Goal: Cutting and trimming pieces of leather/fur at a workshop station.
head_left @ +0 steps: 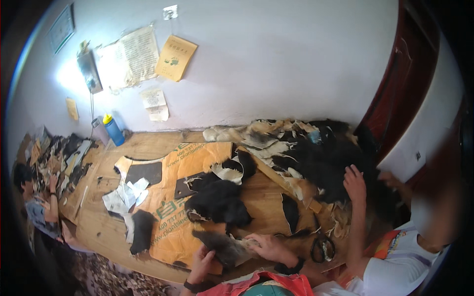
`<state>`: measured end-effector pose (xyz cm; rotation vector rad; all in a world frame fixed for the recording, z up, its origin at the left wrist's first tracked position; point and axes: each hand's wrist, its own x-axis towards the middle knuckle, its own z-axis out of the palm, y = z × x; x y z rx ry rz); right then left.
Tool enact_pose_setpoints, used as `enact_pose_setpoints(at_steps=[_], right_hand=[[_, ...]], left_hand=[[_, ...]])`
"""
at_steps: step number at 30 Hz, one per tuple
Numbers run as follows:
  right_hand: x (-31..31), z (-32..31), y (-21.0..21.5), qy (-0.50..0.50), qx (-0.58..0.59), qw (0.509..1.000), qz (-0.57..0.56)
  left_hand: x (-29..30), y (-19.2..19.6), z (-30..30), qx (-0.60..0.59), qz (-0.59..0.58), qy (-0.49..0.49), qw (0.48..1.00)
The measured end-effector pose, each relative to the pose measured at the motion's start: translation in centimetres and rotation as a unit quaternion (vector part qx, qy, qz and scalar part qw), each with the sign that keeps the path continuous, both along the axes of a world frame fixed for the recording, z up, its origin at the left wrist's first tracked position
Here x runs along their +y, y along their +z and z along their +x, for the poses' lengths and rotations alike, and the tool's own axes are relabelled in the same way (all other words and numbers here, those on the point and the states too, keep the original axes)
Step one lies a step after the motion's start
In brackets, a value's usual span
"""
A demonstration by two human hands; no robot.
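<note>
A small piece of grey-brown fur (pixel 224 248) lies across the table's near edge. My left hand (pixel 201 263) pinches its left end, thumb on top. At its right end my right hand (pixel 271 248) has bent fingers closed on the fur, their tips partly hidden. Just beyond my hands a large orange-brown paper sheet (pixel 173 237) is spread on the table. Black fur pieces (pixel 219 200) rest on it, along with dark flat scraps (pixel 144 173) and white scraps (pixel 120 198). Right of the sheet is a narrow black piece (pixel 290 213).
A long wooden strip (pixel 269 170) slants beside a heap of dark and pale fur (pixel 321 153). A co-worker's hand (pixel 354 183) touches that heap at right. Another person (pixel 37 202) works by scraps at far left. Bottles (pixel 114 132) stand near the wall; a black looped object (pixel 323 248) lies near my right wrist.
</note>
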<state>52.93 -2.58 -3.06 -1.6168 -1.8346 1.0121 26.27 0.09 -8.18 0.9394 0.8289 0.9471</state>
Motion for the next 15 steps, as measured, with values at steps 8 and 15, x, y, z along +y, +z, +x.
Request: enact_pose_setpoints(at_steps=[8,15], right_hand=[[-1.0,-0.3,0.1,-0.014,-0.007,0.999,0.042],[-0.9,-0.3,-1.0,-0.011,0.005,0.998,0.061]], left_hand=[[-0.6,1.6,0.4,0.183,0.026,-0.030,0.982],[-0.4,0.7,-0.3,0.175,0.058,-0.044,0.982]])
